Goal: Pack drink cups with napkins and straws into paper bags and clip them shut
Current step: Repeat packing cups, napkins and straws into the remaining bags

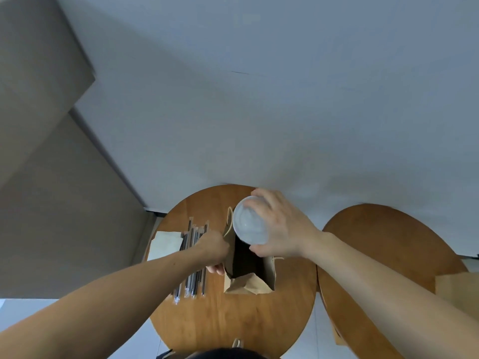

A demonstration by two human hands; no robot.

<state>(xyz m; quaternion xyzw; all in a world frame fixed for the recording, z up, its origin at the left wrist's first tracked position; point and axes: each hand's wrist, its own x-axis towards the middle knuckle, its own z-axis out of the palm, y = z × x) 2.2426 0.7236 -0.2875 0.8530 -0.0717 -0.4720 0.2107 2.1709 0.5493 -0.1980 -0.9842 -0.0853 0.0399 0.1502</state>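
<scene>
We've got the cup [248, 224] in the right grip [282, 226], fingers curled round the lid rim from above. It hangs over the far end of the paper bag [261, 283] mouth, not yet inside as far as we can judge. The left grip [212, 246] pinches the bag's left wall near the top, which holds the mouth spread. The bag stands on the tabletop [233, 320].

Step in hand, we reckon: lower the cup in. To do it well:
- Bring the cup back toward us a bit so it's centred over the dark opening, b/c it now sits over the far rim and the twine handle there, which could snag or fold in.
- Hold it upright, lid level, esp. if there's liquid (can't tell thru the lid).
- Go straight down w/ the left grip pulling the wall outward so the sides don't collapse. The near end looks creased inward, so watch that.
- Don't let go until the base meets the bag floor; a drop could tip the bag.

Straws [193, 283] & napkins [166, 242] lie just left of the bag, handy for the next step. No clip in view.
</scene>
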